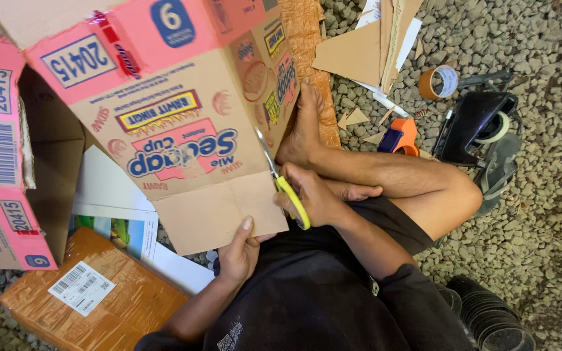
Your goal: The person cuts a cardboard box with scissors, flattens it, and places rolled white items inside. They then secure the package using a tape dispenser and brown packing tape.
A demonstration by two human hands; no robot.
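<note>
Head view: The left hand grips the lower flap edge of a pink and tan cardboard box, thumb on top, fingers hidden beneath. The right hand is closed around the yellow handles of scissors, whose blades stand against the box's right edge, just above that hand. A bare foot rests against the box beyond the right hand. Below and left of the left hand lies a parcel wrapped in brown tape. Well beyond the right hand, on gravel, sit a tape roll, an orange tape dispenser and cardboard scraps.
</note>
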